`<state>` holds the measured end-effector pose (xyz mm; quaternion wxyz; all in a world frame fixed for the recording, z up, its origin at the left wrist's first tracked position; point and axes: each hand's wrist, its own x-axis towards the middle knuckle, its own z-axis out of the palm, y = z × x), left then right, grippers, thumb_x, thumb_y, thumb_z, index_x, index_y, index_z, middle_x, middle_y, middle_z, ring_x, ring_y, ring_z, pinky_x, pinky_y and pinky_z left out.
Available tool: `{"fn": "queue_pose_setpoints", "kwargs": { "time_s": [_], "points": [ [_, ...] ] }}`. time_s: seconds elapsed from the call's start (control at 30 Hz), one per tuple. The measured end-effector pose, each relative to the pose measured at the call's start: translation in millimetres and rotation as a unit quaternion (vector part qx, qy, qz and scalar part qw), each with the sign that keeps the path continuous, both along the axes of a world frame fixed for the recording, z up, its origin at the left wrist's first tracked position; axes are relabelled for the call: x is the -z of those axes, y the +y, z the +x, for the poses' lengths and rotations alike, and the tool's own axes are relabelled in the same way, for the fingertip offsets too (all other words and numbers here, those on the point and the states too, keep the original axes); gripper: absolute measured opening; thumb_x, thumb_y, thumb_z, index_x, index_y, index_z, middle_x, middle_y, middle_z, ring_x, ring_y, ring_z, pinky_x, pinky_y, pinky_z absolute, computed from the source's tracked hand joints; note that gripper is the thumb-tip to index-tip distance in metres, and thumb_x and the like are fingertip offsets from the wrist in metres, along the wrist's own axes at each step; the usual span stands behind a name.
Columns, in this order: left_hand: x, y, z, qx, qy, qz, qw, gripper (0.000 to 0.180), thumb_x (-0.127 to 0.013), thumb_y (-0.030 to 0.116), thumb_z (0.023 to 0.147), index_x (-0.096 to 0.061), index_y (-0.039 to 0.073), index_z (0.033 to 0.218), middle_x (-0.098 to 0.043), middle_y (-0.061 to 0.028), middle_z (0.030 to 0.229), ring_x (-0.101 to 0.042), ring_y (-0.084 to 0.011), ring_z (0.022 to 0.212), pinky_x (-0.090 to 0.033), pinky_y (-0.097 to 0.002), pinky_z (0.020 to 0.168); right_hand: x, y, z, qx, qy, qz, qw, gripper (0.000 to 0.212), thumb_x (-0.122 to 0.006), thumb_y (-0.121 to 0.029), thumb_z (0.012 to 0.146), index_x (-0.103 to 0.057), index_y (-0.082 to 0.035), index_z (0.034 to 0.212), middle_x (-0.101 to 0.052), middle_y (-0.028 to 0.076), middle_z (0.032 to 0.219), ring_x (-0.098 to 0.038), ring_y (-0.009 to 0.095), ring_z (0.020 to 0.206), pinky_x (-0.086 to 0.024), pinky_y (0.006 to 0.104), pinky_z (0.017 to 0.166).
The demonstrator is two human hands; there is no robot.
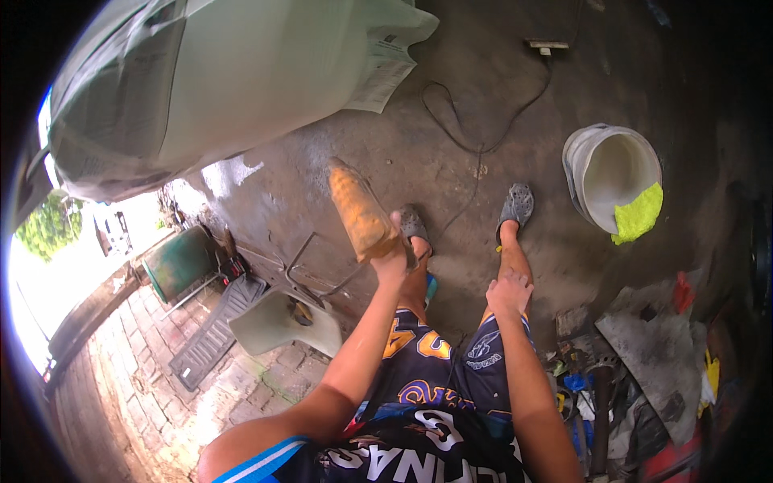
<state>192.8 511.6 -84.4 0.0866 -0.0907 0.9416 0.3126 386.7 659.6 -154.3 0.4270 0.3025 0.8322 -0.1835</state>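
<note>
My left hand [390, 262] is closed round the near end of a long orange block-like thing [356, 211], which tilts up and away to the left. Its surface looks mottled and may be wrapped in clear plastic; its kind I cannot make out. It is held above the dark floor, below the plastic-covered body [266, 72] at the upper left. My right hand [509, 295] lies on my right leg just below the knee, its fingers outstretched and nothing in them.
A white bucket [576, 173] with a yellow-green cloth [638, 214] over its rim stands at right. A dark cable [515, 121] loops across the floor. Left are a pale plastic chair [270, 326], a floor mat [216, 334] and a green drum [181, 264]. Clutter and grey sheeting [656, 342] lie lower right.
</note>
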Motion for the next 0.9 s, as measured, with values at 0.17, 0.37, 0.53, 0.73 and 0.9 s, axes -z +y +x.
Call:
{"fn": "queue_pose_setpoints", "kwargs": {
  "time_s": [0.17,0.37,0.53,0.73,0.9],
  "points": [
    [-1,-50,9,-0.095,-0.136,0.198,0.966,0.024,-0.068,0.024,0.088,-0.056,0.006,0.08,-0.053,0.0001,0.064,-0.05,-0.0105,0.057,-0.042,-0.0266,0.055,1,-4,3,-0.008,0.007,0.015,1.0,0.044,-0.056,-0.033,0.085,-0.055,-0.002,0.116,-0.058,0.016,0.119,-0.051,0.031,0.115,-0.04,0.047,0.096],
    [23,-112,-13,-0.241,-0.144,0.483,0.829,0.012,-0.063,0.012,0.085,-0.053,0.005,0.083,-0.053,-0.004,0.064,-0.052,-0.0139,0.055,-0.043,-0.0271,0.053,-6,-29,-8,-0.004,-0.075,-0.006,0.997,0.061,-0.061,-0.033,0.082,-0.046,0.002,0.13,-0.048,0.019,0.135,-0.044,0.033,0.124,-0.036,0.045,0.101],
    [10,-188,-33,-0.316,-0.138,0.604,0.719,0.015,-0.066,0.013,0.081,-0.053,0.006,0.085,-0.053,-0.004,0.064,-0.052,-0.014,0.053,-0.044,-0.0276,0.05,-34,-107,-62,-0.185,0.23,0.016,0.955,0.087,-0.075,-0.021,0.072,-0.027,-0.002,0.143,-0.031,0.015,0.148,-0.034,0.034,0.133,-0.023,0.0491,0.111],
    [-15,-291,-61,-0.358,-0.13,0.631,0.676,0.013,-0.065,0.014,0.081,-0.054,0.006,0.08,-0.053,-0.0043,0.064,-0.053,-0.015,0.052,-0.044,-0.0293,0.05,-36,-238,-160,-0.321,0.252,-0.233,0.883,0.043,-0.076,-0.023,0.068,-0.062,-0.015,0.108,-0.061,0.005,0.115,-0.044,0.028,0.126,-0.016,0.0537,0.112],
    [-45,-408,-106,-0.417,-0.029,0.576,0.702,0.018,-0.07,0.021,0.081,-0.055,0.01,0.081,-0.053,-0.0009,0.065,-0.052,-0.0125,0.051,-0.044,-0.027,0.048,-51,-243,-163,-0.304,0.269,-0.176,0.897,0.016,-0.07,-0.019,0.076,-0.063,-0.012,0.088,-0.066,0.004,0.083,-0.06,0.024,0.091,-0.027,0.0497,0.107]
  ]
}}
